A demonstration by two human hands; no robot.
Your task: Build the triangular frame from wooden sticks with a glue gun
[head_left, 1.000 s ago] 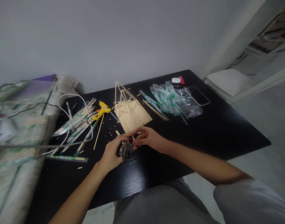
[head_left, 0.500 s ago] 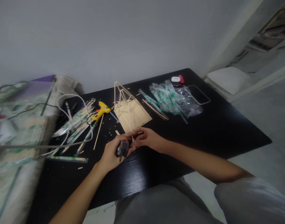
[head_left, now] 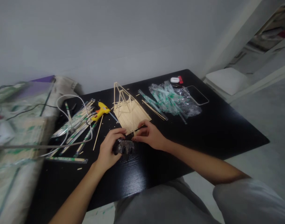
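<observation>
My left hand (head_left: 109,149) is curled around a small dark tool (head_left: 124,147) that rests on the black table (head_left: 226,130); I cannot name the tool. My right hand (head_left: 149,135) is just to its right, fingers pinched on a thin wooden stick (head_left: 139,128) at the near edge of a flat panel of glued sticks (head_left: 132,114). A frame of upright sticks (head_left: 121,95) rises from the panel's far side.
A yellow glue gun (head_left: 101,111) lies left of the panel with a white cable (head_left: 69,99) looping by it. Wrapped chopsticks (head_left: 78,123) lie at the left, empty wrappers (head_left: 173,99) and a phone (head_left: 199,95) at the right. Cluttered boxes (head_left: 18,124) stand at the far left.
Both hands have moved a little forward toward the stick panel. The dark tool has come down from a tilted, lifted pose to lie on the table under my left hand.
</observation>
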